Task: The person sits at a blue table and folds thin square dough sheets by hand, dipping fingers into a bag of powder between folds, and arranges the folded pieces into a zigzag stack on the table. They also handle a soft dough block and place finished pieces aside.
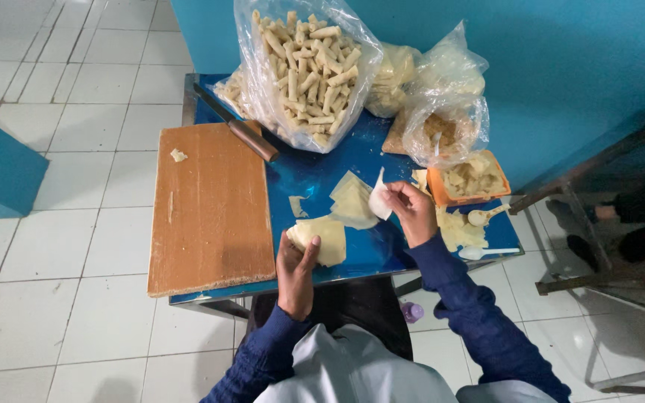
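My left hand [295,270] grips the near edge of a pale folded dough sheet [321,237] lying on the blue table [300,168]. My right hand [412,211] pinches a thin white wrapper sheet [379,200], lifted off a small stack of pale wrappers [352,200] in the table's middle. An orange tub of pale filling [472,179] stands just right of that hand, with a white spoon [484,216] beside it.
A wooden cutting board [210,209] covers the table's left part, with a knife [237,127] across its far corner. A big clear bag of rolled sticks [307,71] and smaller bags [442,112] stand at the back. A second spoon [487,252] lies at the right edge. Metal frame at right.
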{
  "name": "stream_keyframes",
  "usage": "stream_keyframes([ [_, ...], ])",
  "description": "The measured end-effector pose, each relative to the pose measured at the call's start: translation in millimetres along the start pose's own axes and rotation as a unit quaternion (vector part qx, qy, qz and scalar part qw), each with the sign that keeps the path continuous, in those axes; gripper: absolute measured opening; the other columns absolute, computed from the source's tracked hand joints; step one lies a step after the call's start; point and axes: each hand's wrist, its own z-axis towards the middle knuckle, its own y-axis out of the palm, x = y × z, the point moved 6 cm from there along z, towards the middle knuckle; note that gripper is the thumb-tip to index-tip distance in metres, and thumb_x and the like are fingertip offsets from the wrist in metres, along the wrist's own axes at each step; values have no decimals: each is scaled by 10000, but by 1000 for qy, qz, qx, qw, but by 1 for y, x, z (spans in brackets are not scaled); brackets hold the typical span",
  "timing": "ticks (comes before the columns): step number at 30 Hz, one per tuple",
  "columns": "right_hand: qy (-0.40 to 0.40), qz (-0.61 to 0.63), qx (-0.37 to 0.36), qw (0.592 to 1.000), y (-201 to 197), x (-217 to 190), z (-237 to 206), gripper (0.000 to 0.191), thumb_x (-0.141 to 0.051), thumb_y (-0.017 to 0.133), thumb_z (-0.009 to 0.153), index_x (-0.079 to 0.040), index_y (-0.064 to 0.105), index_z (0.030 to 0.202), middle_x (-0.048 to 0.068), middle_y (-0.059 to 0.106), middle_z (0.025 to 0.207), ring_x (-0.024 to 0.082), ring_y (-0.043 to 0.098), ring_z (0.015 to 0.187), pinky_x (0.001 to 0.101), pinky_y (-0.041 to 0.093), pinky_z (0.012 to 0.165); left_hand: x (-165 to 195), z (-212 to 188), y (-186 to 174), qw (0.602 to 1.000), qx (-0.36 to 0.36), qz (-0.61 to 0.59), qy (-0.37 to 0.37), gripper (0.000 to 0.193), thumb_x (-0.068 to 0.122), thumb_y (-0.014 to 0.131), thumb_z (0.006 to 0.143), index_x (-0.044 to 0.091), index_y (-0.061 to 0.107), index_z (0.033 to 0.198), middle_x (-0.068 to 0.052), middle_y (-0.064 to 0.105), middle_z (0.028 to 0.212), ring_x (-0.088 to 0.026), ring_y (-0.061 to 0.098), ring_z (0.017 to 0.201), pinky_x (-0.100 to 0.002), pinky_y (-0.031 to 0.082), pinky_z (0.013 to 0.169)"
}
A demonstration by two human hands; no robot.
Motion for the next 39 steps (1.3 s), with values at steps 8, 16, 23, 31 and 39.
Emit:
stream_keyframes([
  [8, -303, -407, -53, 860, 55, -45, -46, 120, -63, 708, 914, -60, 733, 1032, 86, 730, 1033, 298, 678, 974, 395, 550, 828, 3, -4, -2, 999, 10, -39, -19, 444, 148, 636, 992, -7, 485, 1380, -116, 677, 1210, -183, 659, 1083, -343, 550, 911],
  [16, -271, -401, -94, 870, 60, -57, -58, 172, -92, 702, 919, -53, 742, 1082, 89, 725, 1081, 297, 671, 1013, 391, 543, 865, -2, -3, 0, 997, 10, -76, -28, 421, 212, 556, 1034, 26, 465, 1401, -121, 640, 1312, -214, 639, 1183, -357, 540, 977],
  [23, -244, -312, -83, 914, 79, -98, -71, 323, -161, 818, 796, -58, 724, 1088, 112, 692, 1071, 318, 653, 1027, 393, 536, 842, -20, -5, 14, 983, -26, -169, -65, 516, 356, 396, 1101, 15, 466, 1483, -123, 608, 1391, -215, 607, 1236, -370, 467, 1036],
  [31, -152, -245, -94, 953, 80, -82, -65, 120, -112, 753, 899, -70, 749, 1012, 70, 734, 1037, 194, 729, 855, 303, 576, 716, -15, -7, 23, 989, -51, -129, -56, 542, 330, 411, 1084, 12, 422, 1524, -87, 594, 1398, -173, 588, 1252, -329, 452, 1068],
  [39, 60, -98, -163, 980, 58, -32, -54, 133, -127, 744, 940, 0, 755, 980, 29, 714, 832, 53, 608, 750, 237, 500, 676, -16, -4, 22, 998, -50, 12, -26, 534, 70, 648, 990, -50, 472, 1479, -93, 663, 1272, -132, 632, 1142, -285, 496, 978],
])
